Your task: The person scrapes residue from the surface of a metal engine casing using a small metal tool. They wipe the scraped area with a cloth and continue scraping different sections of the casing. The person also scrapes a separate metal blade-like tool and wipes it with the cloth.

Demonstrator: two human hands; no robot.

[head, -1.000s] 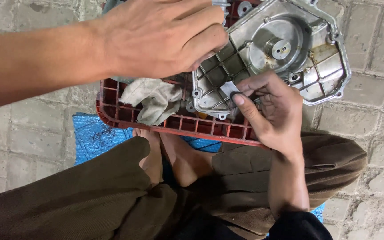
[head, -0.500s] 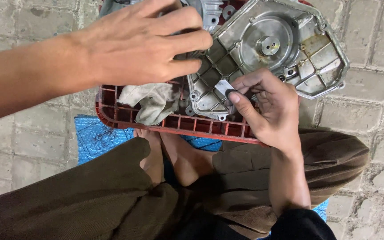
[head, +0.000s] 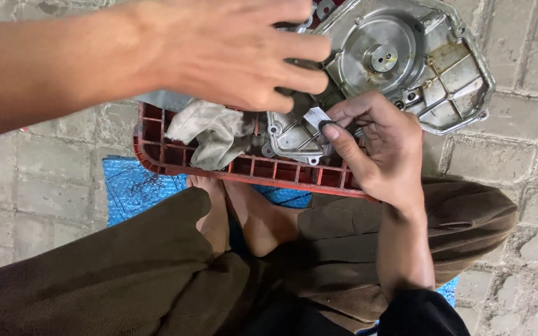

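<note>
Head view, red crate (head: 175, 163) holding grey rag (head: 210, 130) and metal engine cover (head: 406, 62), right hand (head: 375, 146) pinching small flat piece (head: 314, 116), left hand (head: 231, 50) spread open above.

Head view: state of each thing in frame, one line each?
left hand: open, fingers spread, hovering over the crate
right hand: pinching small grey piece against the cover
metal engine cover: inner side up, resting on the crate
red plastic crate: on the paved ground
rag: crumpled, lying in the crate
</note>
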